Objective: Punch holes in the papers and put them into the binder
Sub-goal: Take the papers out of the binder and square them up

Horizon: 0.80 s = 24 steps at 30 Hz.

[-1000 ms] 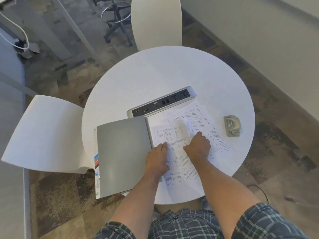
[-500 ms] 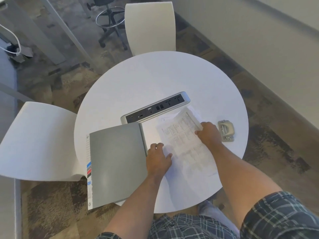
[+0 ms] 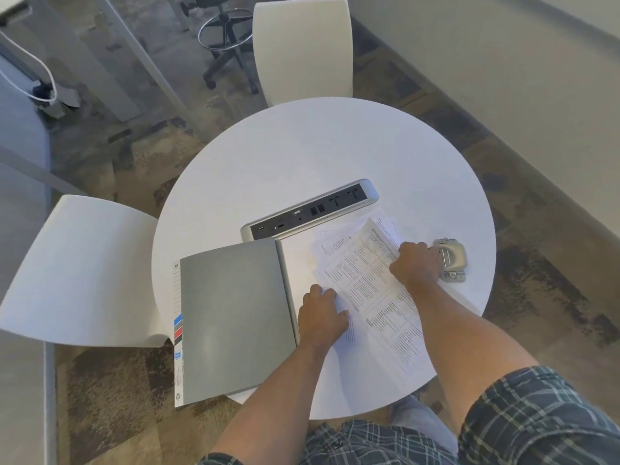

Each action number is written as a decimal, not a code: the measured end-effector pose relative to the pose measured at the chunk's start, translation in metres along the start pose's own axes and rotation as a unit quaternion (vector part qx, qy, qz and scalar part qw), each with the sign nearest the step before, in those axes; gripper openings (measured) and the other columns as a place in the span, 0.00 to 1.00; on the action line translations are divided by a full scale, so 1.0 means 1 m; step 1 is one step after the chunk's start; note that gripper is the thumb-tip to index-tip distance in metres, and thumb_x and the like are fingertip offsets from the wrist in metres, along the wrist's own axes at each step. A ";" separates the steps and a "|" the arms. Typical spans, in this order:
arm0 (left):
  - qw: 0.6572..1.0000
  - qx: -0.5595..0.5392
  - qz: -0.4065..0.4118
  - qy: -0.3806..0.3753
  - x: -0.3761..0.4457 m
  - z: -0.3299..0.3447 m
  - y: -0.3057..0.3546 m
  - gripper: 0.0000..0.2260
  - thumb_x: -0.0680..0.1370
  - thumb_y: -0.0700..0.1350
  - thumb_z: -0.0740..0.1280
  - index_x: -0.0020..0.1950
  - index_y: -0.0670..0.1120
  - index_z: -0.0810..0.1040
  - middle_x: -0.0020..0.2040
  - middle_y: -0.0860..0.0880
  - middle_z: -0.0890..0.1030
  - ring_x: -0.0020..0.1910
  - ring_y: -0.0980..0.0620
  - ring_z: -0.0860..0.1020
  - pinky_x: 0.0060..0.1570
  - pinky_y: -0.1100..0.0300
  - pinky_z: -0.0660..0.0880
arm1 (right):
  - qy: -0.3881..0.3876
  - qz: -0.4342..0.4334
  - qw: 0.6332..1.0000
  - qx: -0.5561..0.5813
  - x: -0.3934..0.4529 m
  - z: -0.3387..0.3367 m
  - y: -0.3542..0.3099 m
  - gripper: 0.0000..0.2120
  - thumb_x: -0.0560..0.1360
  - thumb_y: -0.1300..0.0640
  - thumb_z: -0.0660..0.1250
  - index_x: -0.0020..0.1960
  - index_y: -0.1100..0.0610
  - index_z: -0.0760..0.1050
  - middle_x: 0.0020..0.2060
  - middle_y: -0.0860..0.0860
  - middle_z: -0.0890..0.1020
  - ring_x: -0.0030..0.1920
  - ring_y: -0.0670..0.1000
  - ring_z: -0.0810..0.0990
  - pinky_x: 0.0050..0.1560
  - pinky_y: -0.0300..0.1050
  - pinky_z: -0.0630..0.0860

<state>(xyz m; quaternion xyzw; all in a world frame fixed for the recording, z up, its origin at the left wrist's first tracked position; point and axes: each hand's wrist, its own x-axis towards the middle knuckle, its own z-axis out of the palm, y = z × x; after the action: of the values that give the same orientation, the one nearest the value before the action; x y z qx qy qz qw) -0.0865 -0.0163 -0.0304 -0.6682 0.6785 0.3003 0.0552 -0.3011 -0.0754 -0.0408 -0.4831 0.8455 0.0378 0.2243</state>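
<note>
An open binder (image 3: 235,317) lies at the table's left front, its grey cover spread over the edge. To its right lies a loose stack of printed papers (image 3: 379,317). My left hand (image 3: 322,317) rests palm-down on the stack's left edge, beside the binder spine, with the fingers curled. My right hand (image 3: 416,263) grips the right edge of the top sheet (image 3: 362,263), which lies askew over the stack. The knuckles touch the grey hole punch (image 3: 451,260), which stands near the table's right rim. Whether the sheet's edge is inside the punch is hidden by my hand.
A silver power and socket strip (image 3: 312,211) lies across the round white table (image 3: 302,146) just behind the binder and papers. White chairs stand at the far side (image 3: 302,45) and at the left (image 3: 77,270). A wall runs along the right.
My right hand has carried the top sheet's edge from the middle of the stack rightwards to the hole punch. My left hand has stayed on the stack by the spine.
</note>
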 end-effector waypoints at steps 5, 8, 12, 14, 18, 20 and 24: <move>0.999 -0.029 -0.002 0.013 0.002 0.002 -0.005 0.20 0.78 0.53 0.69 0.68 0.46 0.75 0.66 0.48 0.72 0.66 0.47 0.72 0.59 0.53 0.75 | -0.019 -0.029 0.989 0.144 -0.001 -0.005 0.014 0.15 0.73 0.61 0.67 0.59 0.53 0.77 0.60 0.56 0.72 0.45 0.57 0.77 0.44 0.47 0.72; 0.996 -0.076 -0.015 0.038 0.004 0.003 -0.007 0.22 0.79 0.53 0.67 0.71 0.47 0.72 0.68 0.49 0.73 0.67 0.48 0.73 0.60 0.53 0.74 | -0.002 -0.056 0.966 0.254 -0.002 -0.008 0.022 0.22 0.72 0.63 0.73 0.63 0.53 0.74 0.60 0.54 0.73 0.49 0.55 0.78 0.43 0.46 0.73; 0.987 -0.129 -0.045 0.084 0.003 0.002 -0.011 0.24 0.82 0.57 0.62 0.75 0.48 0.69 0.71 0.50 0.76 0.67 0.47 0.77 0.63 0.51 0.75 | -0.014 0.022 0.903 0.428 -0.004 -0.022 0.022 0.34 0.73 0.65 0.77 0.74 0.54 0.67 0.55 0.52 0.76 0.50 0.55 0.79 0.39 0.44 0.76; 0.987 -0.127 -0.050 0.085 0.004 0.000 -0.012 0.24 0.82 0.57 0.62 0.75 0.49 0.69 0.70 0.50 0.77 0.66 0.47 0.78 0.62 0.51 0.76 | -0.009 0.057 0.896 0.440 0.001 -0.020 0.022 0.30 0.73 0.62 0.77 0.72 0.57 0.71 0.57 0.54 0.81 0.50 0.56 0.82 0.44 0.48 0.80; 0.992 -0.103 -0.036 0.064 0.004 -0.002 -0.013 0.26 0.81 0.56 0.65 0.77 0.49 0.68 0.72 0.51 0.74 0.66 0.49 0.77 0.63 0.52 0.76 | -0.007 0.056 0.938 0.341 0.005 -0.005 0.013 0.17 0.76 0.57 0.74 0.62 0.64 0.79 0.56 0.59 0.84 0.51 0.60 0.84 0.44 0.48 0.79; 0.997 -0.059 -0.020 0.041 0.004 -0.003 -0.012 0.25 0.80 0.54 0.66 0.76 0.49 0.69 0.72 0.52 0.72 0.65 0.49 0.77 0.60 0.54 0.76 | 0.005 0.065 0.963 0.260 0.001 0.003 0.003 0.21 0.75 0.53 0.74 0.62 0.65 0.77 0.59 0.61 0.80 0.56 0.62 0.82 0.49 0.51 0.80; 0.999 0.018 0.005 0.027 0.003 -0.006 -0.010 0.19 0.80 0.51 0.66 0.70 0.45 0.75 0.69 0.52 0.72 0.62 0.48 0.77 0.56 0.55 0.75 | 0.028 0.097 0.986 0.130 -0.015 0.012 -0.022 0.32 0.72 0.45 0.77 0.66 0.62 0.70 0.62 0.60 0.75 0.62 0.61 0.76 0.59 0.54 0.76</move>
<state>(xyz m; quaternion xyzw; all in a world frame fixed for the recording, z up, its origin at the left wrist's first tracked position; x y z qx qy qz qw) -0.0756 -0.0212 -0.0303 -0.6720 0.6880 0.2699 0.0471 -0.2721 -0.0716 -0.0422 -0.3666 0.8919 -0.0645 0.2568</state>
